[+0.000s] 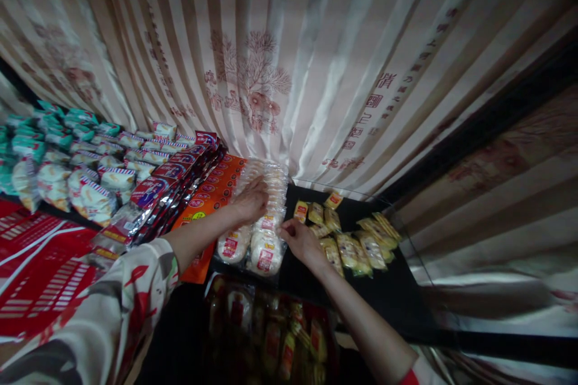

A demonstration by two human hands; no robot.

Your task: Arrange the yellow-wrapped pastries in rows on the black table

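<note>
Two rows of clear-wrapped round white rice crackers [265, 252] with red labels lie on a black surface. My left hand [251, 200] reaches over the rows and rests on their middle part, its fingers stretched forward and somewhat blurred. At the right edge of the right-hand row is my right hand [301, 242], thumb and forefinger pinched at the side of a cracker packet's wrapper. Just right of that hand, small yellow snack packets [347, 249] lie in loose groups on the same surface.
An orange printed bag [208, 195] lies left of the crackers, beside dark red packs [165, 183]. Farther left are white-and-blue packets [93, 195], green packets [29, 141] and a red basket [36, 264]. A container of packets [275, 337] stands in front. Curtains [316, 60] hang behind.
</note>
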